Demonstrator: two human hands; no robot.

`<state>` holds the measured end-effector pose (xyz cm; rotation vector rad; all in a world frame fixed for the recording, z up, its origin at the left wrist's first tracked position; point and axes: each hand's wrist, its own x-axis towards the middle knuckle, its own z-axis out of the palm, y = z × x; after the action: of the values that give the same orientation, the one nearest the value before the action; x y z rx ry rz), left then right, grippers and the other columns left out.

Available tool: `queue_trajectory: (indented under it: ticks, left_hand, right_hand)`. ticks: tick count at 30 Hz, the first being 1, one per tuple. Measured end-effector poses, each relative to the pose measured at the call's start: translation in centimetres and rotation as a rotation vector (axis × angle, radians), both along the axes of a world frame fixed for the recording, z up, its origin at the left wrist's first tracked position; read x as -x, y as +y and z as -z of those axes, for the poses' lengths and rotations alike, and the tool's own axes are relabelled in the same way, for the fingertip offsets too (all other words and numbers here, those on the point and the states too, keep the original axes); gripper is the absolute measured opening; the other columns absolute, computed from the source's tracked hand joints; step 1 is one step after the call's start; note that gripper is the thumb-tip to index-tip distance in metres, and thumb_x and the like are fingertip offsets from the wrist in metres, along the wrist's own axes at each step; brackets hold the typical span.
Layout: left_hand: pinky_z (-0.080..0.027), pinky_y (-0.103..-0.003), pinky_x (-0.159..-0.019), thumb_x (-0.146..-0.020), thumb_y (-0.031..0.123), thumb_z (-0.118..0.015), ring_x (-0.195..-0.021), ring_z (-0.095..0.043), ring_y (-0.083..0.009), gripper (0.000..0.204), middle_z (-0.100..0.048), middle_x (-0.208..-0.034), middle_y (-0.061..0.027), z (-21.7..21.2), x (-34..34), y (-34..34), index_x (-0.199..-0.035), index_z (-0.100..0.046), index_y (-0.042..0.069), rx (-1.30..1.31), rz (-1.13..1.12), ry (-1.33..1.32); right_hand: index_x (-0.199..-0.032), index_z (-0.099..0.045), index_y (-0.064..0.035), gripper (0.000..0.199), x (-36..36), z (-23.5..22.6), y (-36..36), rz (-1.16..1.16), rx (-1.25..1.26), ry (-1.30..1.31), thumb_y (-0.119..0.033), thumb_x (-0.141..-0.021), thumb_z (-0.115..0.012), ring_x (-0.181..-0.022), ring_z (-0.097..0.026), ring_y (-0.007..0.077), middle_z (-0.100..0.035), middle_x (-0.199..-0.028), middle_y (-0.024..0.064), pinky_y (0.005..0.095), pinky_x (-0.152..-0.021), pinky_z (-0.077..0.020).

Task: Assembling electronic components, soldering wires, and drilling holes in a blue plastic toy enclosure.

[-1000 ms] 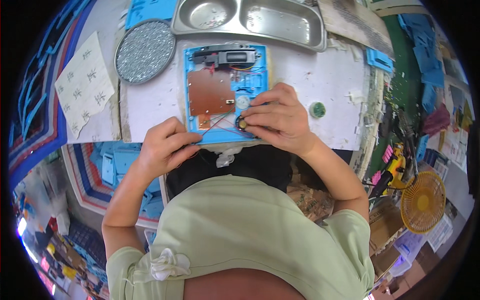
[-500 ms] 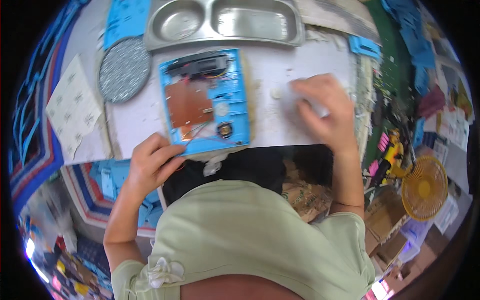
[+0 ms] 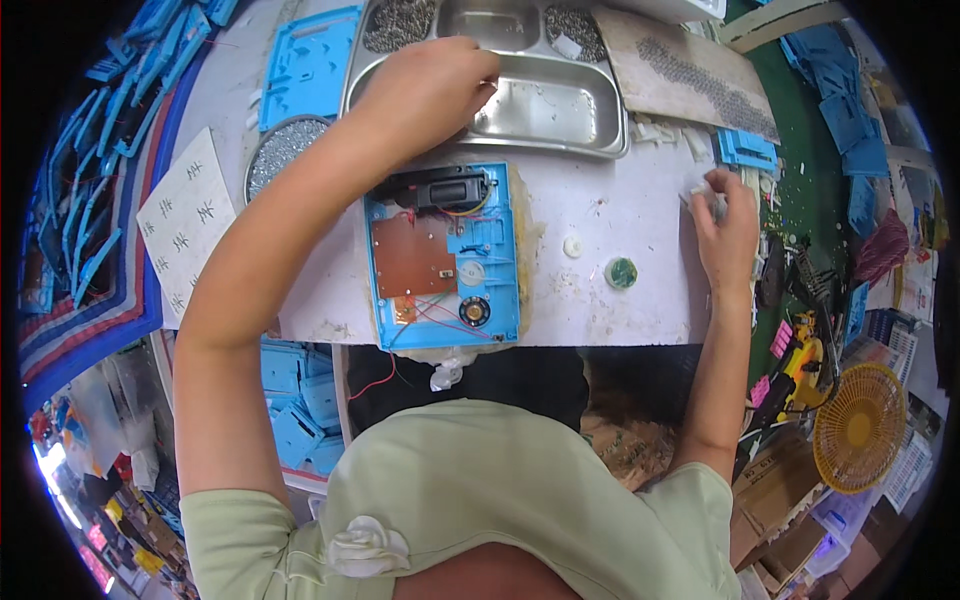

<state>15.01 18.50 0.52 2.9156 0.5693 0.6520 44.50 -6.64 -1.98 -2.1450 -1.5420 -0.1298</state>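
My left hand [image 3: 440, 88] reaches over the metal compartment tray [image 3: 618, 130]. Its fingers are curled together, and whatever they pinch is too small to make out. Off to the right, my right hand [image 3: 728, 215] is closed on a small whitish piece [image 3: 700, 198], partly hidden by the fingers. Between the arms lies an open blue plastic housing [image 3: 508, 250]. Inside it sit a brown circuit board [image 3: 408, 258], a black box-like part [image 3: 450, 190], a round speaker [image 3: 474, 312] and thin wires. A red wire [image 3: 372, 388] hangs over the table's front edge.
A white round piece [image 3: 572, 247] and a green-topped round jar [image 3: 621, 273] stand right of the housing. Small metal parts fill the tray's back compartments. A round dish [image 3: 275, 150] of silvery bits sits behind my left forearm. A board [image 3: 690, 75] with small dark parts lies back right.
My left hand has left the housing's front edge and gone forward over the tray. My right hand has moved right, away from the round pieces. The view has shifted.
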Motion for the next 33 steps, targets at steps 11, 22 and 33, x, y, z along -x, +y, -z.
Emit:
queue_trajectory:
  ticks: [11,22,33]
  left_hand:
    - [-0.054,-0.043,-0.074,-0.084,0.011,-0.063,-0.083,-0.068,-0.0349,0.012,-0.068,-0.09,-0.0181,-0.6,-4.2,-0.2,-0.093,-0.067,0.004,0.104,-0.026,0.216]
    - [-0.053,-0.034,-0.061,-0.083,0.008,-0.076,-0.068,-0.066,-0.0247,0.015,-0.067,-0.084,-0.0108,-4.9,1.8,-8.8,-0.095,-0.069,0.003,0.53,0.115,-0.321]
    - [-0.055,-0.027,-0.062,-0.084,0.0,-0.076,-0.07,-0.07,-0.0166,0.014,-0.069,-0.083,-0.0101,-5.7,1.7,-7.1,-0.097,-0.07,-0.002,0.573,0.18,-0.379]
  right_hand:
    - [-0.099,-0.06,-0.0031,0.011,3.8,-2.4,-1.7,-0.104,-0.249,0.894,-0.004,-0.09,-0.065,-0.083,-0.058,0.0076,-0.067,-0.091,0.0032,0.0237,-0.072,-0.0463]
    - [-0.093,-0.075,-0.0054,0.015,11.2,-6.6,7.7,-0.456,0.146,1.374,-0.02,-0.093,-0.072,-0.063,-0.054,0.0031,-0.072,-0.076,0.0,0.021,-0.059,-0.0435]
    - [-0.093,-0.073,-0.0023,0.015,11.6,-7.5,8.6,-0.472,0.149,1.418,-0.018,-0.092,-0.072,-0.077,-0.064,0.0071,-0.073,-0.081,0.0041,0.0241,-0.072,-0.0492]
